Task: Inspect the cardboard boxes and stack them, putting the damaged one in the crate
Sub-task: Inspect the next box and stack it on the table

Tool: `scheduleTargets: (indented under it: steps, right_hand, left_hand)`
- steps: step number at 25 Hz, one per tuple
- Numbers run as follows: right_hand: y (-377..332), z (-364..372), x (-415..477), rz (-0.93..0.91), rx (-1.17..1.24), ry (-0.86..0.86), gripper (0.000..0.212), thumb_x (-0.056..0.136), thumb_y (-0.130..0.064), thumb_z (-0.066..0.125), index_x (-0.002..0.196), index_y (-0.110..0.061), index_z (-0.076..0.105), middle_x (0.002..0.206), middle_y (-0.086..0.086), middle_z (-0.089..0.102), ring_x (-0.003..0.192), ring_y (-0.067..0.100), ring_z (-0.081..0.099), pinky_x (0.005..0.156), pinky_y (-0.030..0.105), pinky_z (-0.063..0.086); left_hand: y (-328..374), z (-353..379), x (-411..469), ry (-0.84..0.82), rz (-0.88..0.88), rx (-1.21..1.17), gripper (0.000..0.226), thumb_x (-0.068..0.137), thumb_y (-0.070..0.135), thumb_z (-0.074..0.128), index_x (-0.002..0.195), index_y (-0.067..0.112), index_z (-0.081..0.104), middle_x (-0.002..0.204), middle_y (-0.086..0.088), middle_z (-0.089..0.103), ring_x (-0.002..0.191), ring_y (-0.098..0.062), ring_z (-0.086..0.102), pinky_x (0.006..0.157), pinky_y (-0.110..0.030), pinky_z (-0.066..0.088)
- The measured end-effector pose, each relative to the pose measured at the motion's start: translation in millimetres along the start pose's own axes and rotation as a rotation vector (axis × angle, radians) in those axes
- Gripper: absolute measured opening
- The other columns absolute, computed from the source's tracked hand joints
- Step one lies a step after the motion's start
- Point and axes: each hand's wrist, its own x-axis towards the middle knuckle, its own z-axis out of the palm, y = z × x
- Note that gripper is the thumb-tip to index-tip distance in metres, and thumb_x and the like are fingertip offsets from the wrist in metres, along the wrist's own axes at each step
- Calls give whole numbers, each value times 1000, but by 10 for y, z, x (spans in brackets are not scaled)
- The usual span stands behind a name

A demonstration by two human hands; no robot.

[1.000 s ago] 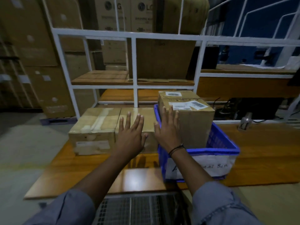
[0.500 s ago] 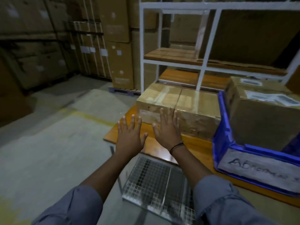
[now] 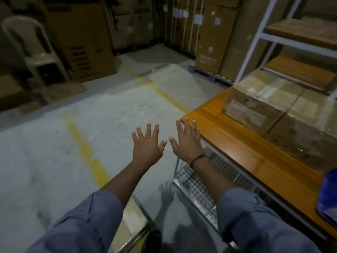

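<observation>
1. Reaching forward with palms down, the left hand (image 3: 146,147) and the right hand (image 3: 187,141) are held side by side with fingers straight and spread, thumbs near each other but apart.
2. The grip of each hand is released and neither holds anything. A dark wristband (image 3: 197,159) circles the right wrist, and grey-blue sleeves (image 3: 82,225) cover both forearms.
3. The left hand is over the concrete floor (image 3: 45,143). The right hand overlaps, in this view, the near left corner of the wooden tabletop (image 3: 246,154).
4. Two cardboard boxes (image 3: 255,105) with glossy tape over their tops stand on the tabletop, flush against each other, well apart from both hands.
5. The crate (image 3: 328,194) shows only as a blurred blue corner at the right edge, resting on the tabletop. What it holds cannot be told from here.
6. A wire shelf (image 3: 198,187) lies below the tabletop's near edge, under the right forearm.
7. A white metal rack (image 3: 255,39) with wooden shelves rises behind the boxes.
8. Yellow lines (image 3: 87,152) cross the floor. Tall cartons (image 3: 82,42) line the far wall, one group on a pallet (image 3: 206,73), and a pale plastic chair (image 3: 34,52) stands at far left.
</observation>
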Motion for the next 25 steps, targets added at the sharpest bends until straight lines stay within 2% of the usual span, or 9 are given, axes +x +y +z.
scheduleTargets:
  steps: [13,25]
  right_hand:
    - [-1193,1181,-34,-286,-51,-339,73,106,-51,37,166,-19,10,172,14,10,157,44,-2,124,59,8]
    - [-1693,2164,-254,-388,-117,-558,72,106,-50,37,165,-18,12,170,13,15,156,43,4,123,56,12]
  left_hand:
    - [-1349,426,-772,-127,-428,-44,75,105,64,23,166,24,4,173,-9,6,155,-48,7,123,-64,1]
    - [-2192,977,-1588,-267,-715,-76,76,105,65,24,166,23,9,172,-11,13,153,-48,15,122,-64,6]
